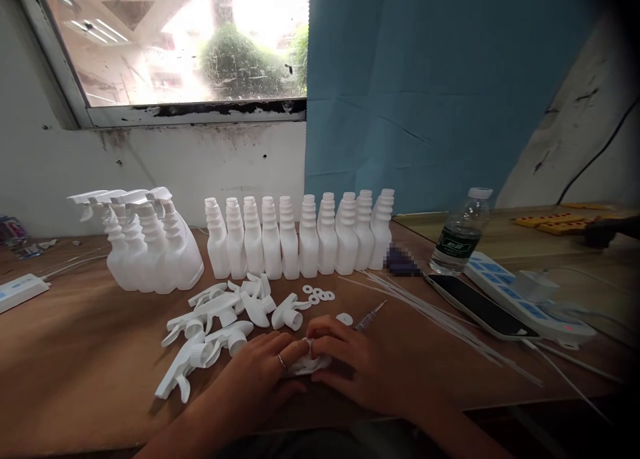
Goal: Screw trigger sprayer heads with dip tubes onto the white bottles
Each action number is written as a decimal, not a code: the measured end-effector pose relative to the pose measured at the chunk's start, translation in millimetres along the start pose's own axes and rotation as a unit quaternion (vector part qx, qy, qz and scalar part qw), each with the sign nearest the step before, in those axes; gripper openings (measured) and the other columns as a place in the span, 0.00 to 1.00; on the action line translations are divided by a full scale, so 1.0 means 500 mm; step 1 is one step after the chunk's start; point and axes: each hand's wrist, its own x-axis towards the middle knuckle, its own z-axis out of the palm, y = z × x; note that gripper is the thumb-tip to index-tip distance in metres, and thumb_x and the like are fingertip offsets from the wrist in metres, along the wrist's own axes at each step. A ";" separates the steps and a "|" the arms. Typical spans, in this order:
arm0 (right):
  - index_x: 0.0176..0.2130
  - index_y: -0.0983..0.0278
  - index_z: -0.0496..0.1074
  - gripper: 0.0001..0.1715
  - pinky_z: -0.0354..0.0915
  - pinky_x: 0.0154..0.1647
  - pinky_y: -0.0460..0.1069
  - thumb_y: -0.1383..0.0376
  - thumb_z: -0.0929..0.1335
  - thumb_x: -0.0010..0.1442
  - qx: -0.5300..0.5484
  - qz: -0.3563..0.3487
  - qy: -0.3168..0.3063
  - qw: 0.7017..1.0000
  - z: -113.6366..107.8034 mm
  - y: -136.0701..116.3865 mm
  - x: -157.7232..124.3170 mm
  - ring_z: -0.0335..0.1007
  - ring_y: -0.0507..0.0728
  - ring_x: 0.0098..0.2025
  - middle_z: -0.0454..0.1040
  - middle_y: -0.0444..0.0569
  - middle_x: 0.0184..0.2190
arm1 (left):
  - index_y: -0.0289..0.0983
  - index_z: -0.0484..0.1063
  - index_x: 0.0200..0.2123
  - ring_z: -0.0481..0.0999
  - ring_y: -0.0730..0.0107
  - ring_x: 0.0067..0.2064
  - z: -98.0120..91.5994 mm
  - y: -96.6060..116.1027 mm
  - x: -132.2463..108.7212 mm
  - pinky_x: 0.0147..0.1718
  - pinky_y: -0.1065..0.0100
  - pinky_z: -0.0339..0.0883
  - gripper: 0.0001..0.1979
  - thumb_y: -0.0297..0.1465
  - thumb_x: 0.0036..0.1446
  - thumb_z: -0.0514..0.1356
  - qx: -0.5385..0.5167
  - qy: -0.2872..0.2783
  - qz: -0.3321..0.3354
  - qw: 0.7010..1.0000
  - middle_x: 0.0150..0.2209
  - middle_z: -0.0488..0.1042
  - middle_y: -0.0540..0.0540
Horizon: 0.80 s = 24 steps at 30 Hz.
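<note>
My left hand (263, 369) and my right hand (350, 359) meet near the table's front edge. Both are closed around a white spray trigger head (309, 364), mostly hidden between the fingers. My left hand wears a ring. A pile of loose white trigger heads (225, 319) lies just left of my hands. Small white washers (317, 293) and a thin screwdriver-like tool (370, 315) lie just beyond my right hand. A row of open white bottles (300, 239) stands behind, and several bottles fitted with triggers (145, 242) stand at the left.
Thin white tubes (430, 312) lie fanned out to the right. A black phone (480, 305), a water bottle (460, 235) and a white power strip (520, 295) sit at the right. Another power strip (20, 291) is at the left edge. The wooden table (80, 352) abuts the wall under a window.
</note>
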 end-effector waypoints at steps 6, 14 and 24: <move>0.47 0.60 0.66 0.21 0.66 0.54 0.50 0.71 0.73 0.56 -0.041 0.019 0.011 0.999 0.016 -0.002 0.006 0.69 0.57 0.53 0.69 0.49 0.54 | 0.43 0.63 0.53 0.75 0.62 0.42 -0.001 -0.003 -0.003 0.40 0.64 0.69 0.14 0.29 0.64 0.56 0.015 0.016 0.029 0.999 0.41 0.74 0.48; 0.46 0.62 0.70 0.10 0.69 0.43 0.48 0.65 0.68 0.64 -0.077 -0.058 0.048 0.994 0.028 0.014 -0.002 0.73 0.55 0.41 0.75 0.50 0.42 | 0.40 0.66 0.47 0.74 0.66 0.35 -0.004 -0.002 -0.007 0.33 0.68 0.66 0.08 0.29 0.65 0.55 0.032 0.033 0.063 0.997 0.35 0.73 0.48; 0.50 0.59 0.70 0.16 0.68 0.53 0.51 0.63 0.70 0.61 -0.069 -0.018 0.024 0.997 -0.002 -0.001 -0.002 0.72 0.57 0.51 0.75 0.49 0.50 | 0.40 0.63 0.50 0.75 0.62 0.39 0.002 -0.009 -0.009 0.36 0.64 0.68 0.11 0.30 0.65 0.55 0.023 0.023 0.042 0.999 0.38 0.74 0.48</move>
